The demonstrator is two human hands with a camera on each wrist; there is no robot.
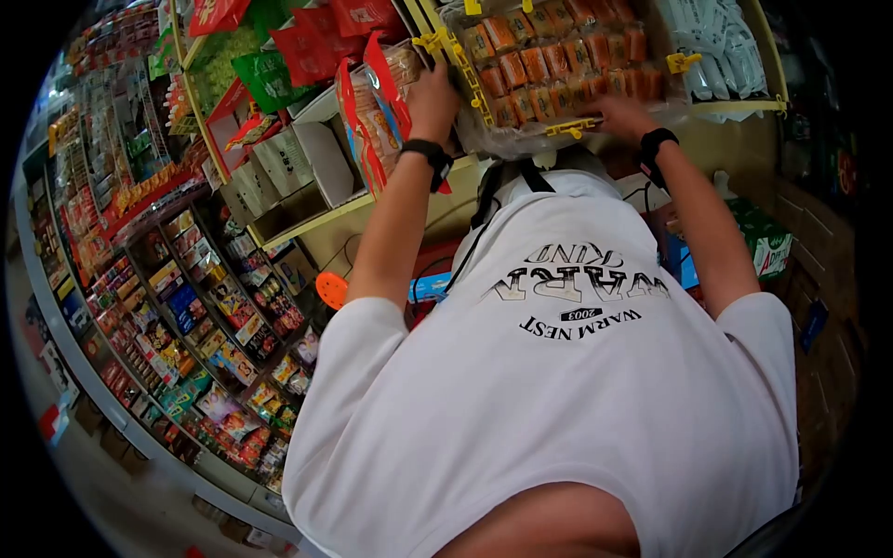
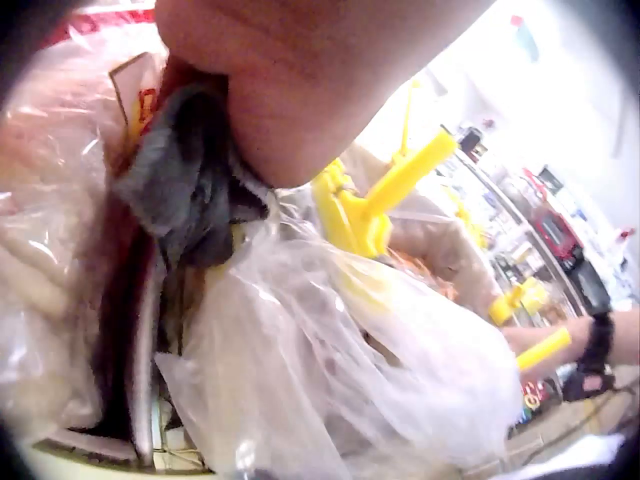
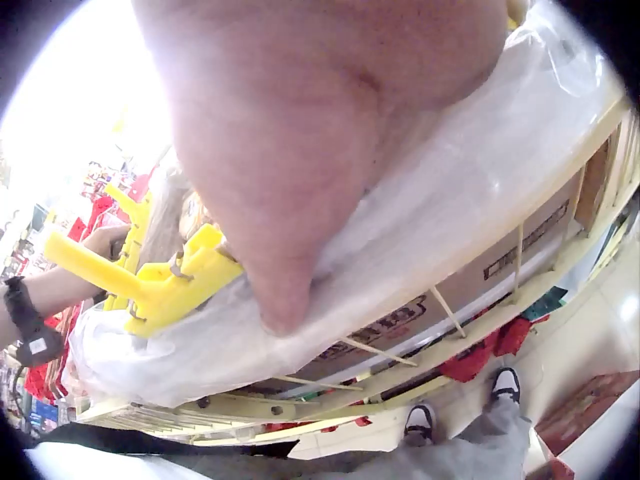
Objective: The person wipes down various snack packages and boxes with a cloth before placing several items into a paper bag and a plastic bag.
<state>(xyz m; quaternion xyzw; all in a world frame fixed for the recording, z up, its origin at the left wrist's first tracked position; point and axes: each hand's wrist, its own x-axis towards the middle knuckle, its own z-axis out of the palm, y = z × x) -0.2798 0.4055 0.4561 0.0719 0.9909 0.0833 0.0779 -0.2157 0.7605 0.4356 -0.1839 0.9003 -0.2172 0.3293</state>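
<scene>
My left hand [image 1: 433, 104] reaches between red-edged snack bags [image 1: 377, 116] and a plastic-lined tray [image 1: 473, 139] of wrapped orange snacks [image 1: 558, 63]. It grips a dark grey cloth [image 2: 190, 165], bunched below the palm in the left wrist view. My right hand [image 1: 625, 119] is at the tray's near edge, beside a yellow clip [image 1: 572, 127]. In the right wrist view its thumb [image 3: 285, 300] bears on the outside of the clear plastic liner [image 3: 400, 270], while the other fingers are hidden behind the hand. More yellow clips [image 2: 365, 210] line the tray's rim.
White-and-grey packets [image 1: 712, 46] fill the section to the right. Red and green bags [image 1: 270, 79] lie on the left. Wire shelving [image 3: 380, 355] with a printed carton [image 3: 390, 320] sits beneath the tray. Long racks of small packets [image 1: 186, 316] stand further left.
</scene>
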